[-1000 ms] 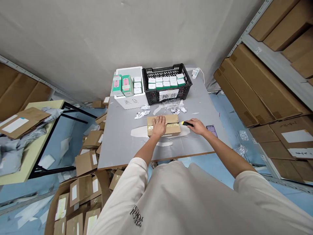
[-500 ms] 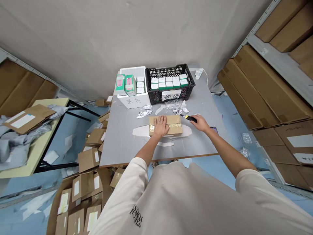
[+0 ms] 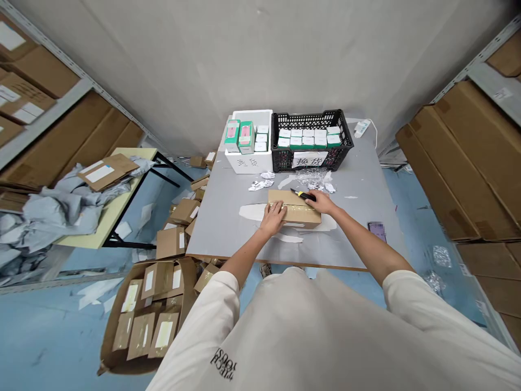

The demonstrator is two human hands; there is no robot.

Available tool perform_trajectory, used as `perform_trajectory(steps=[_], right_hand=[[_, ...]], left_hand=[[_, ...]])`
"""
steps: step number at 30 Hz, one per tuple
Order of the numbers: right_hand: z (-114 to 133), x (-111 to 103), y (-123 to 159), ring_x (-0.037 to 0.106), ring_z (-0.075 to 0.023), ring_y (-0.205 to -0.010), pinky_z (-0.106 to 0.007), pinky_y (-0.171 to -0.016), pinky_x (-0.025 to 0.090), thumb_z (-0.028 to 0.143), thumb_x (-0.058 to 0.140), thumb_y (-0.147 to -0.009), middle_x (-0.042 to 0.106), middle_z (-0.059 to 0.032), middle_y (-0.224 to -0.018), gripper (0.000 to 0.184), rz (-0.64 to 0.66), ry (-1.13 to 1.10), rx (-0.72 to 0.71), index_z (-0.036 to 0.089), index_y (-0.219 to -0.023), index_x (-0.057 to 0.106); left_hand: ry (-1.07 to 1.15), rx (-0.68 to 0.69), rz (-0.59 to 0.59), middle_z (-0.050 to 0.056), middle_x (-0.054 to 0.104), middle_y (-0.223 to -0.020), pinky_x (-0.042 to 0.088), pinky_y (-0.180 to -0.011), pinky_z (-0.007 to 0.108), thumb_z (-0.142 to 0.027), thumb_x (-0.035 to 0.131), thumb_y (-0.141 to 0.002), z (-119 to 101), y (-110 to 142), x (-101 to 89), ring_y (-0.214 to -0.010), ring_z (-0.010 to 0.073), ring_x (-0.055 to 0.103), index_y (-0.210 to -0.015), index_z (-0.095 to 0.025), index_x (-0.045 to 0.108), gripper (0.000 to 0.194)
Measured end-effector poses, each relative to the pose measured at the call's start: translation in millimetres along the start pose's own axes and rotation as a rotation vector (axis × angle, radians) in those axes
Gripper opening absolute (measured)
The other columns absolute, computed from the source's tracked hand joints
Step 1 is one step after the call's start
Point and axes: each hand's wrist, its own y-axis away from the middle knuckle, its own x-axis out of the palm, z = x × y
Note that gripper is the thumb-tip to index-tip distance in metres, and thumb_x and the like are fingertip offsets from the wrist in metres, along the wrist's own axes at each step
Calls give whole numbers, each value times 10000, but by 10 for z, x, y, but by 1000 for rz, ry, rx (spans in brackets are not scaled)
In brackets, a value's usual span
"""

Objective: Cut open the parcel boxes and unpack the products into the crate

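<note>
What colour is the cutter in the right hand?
The cutter is black and yellow; the head view shows it.

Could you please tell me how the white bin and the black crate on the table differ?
The white bin has solid walls; the black crate has openwork ones. The white bin looks narrower, the black crate wider. Writing appears directly on the white bin, while the black crate carries a paper sign. Both stand on the table and hold boxes.

1 head-worn camera looks forward and down across the table (image 3: 223,217) from above.
</note>
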Motion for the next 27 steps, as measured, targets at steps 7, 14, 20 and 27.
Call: perform_trajectory(steps=[7, 14, 20, 27], right_hand=[[-31, -2, 139, 622, -367, -1113, -500, -951, 475, 502, 553, -922, 746, -138, -1165, 434, 15, 31, 112, 209, -1201, 708], [73, 45, 340, 635, -321, -1076, -426, -923, 503, 488, 554, -935, 747, -112, -1154, 409, 35, -52, 137, 215, -1214, 678], [304, 204, 486, 674, -269, -976, -382, -868, 513, 505, 564, -943, 749, -79, -1119, 378, 83, -200, 144, 236, -1197, 639], [589, 475, 560, 679, -238, -888, -387, -863, 518, 506, 583, -937, 750, -7, -926, 332, 215, -464, 125, 271, -1171, 583]], left_hand=[[70, -291, 11, 161, 554, -1358, 451, -1038, 446, -251, 512, -986, 97, -77, -77, -1263, 317, 567, -1475, -247, 426, 497], [225, -386, 18, 142, 578, -1319, 539, -894, 395, -231, 459, -996, 242, -140, -78, -1105, 294, 672, -1463, -261, 414, 471], [361, -486, -136, 130, 581, -1269, 544, -966, 408, -279, 401, -1022, 362, -115, -46, -1144, 279, 647, -1417, -246, 479, 404], [485, -484, -218, 129, 573, -1332, 508, -1067, 383, -287, 477, -991, 698, -28, -8, -1223, 241, 613, -1451, -213, 471, 466]])
